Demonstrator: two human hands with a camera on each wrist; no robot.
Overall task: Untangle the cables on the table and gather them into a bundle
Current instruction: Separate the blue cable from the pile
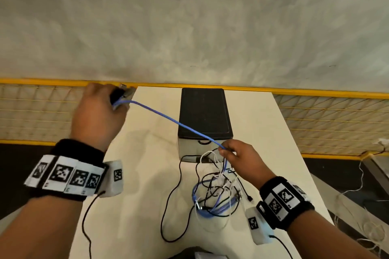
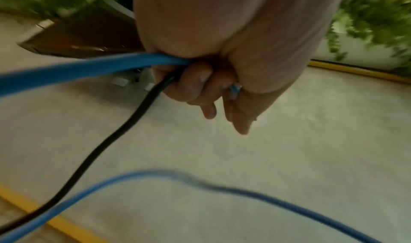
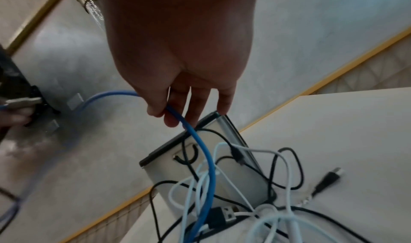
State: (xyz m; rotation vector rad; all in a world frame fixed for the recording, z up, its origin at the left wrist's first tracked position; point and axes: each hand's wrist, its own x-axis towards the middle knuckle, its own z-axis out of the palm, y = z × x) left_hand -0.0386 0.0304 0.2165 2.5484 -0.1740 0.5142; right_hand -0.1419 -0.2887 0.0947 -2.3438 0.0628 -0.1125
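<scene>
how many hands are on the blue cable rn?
2. The left hand grips the blue cable up at the table's far left corner; the right hand pinches it in front of the black-topped box, above the tangle.

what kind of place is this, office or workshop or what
Probably an indoor workshop or test area, not an office: a plain white table stands against a yellow-framed mesh fence, with bare grey concrete floor beyond. Loose cables and a black-topped box sit on the table.

No readable text anywhere (wristband (image 1: 69,176) squares are only coded patterns).
</scene>
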